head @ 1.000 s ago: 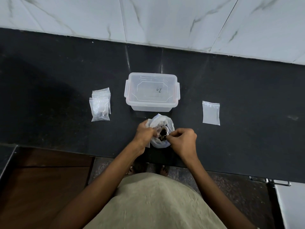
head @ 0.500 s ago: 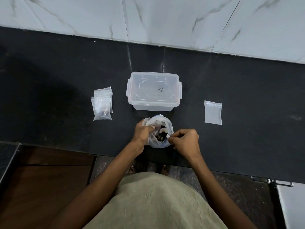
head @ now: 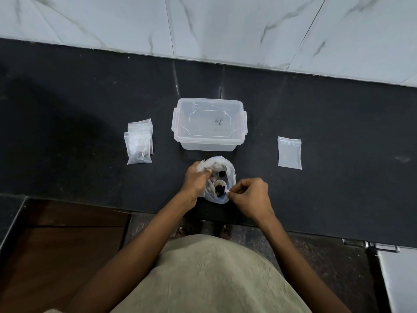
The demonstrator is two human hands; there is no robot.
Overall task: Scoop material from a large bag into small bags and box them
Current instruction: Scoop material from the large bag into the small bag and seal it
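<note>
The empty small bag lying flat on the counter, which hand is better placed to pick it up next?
Right. The empty small bag lies beyond the right hand, on its side; the left hand grips the large bag's rim.

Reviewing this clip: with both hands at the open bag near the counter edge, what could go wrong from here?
1. The large bag sits close to the counter's front edge; a tug by the left hand gripping its rim could tip it to the floor.
2. The right hand pinches a small white scoop holding dark material; it may spill while being carried toward the empty small bag.
</note>
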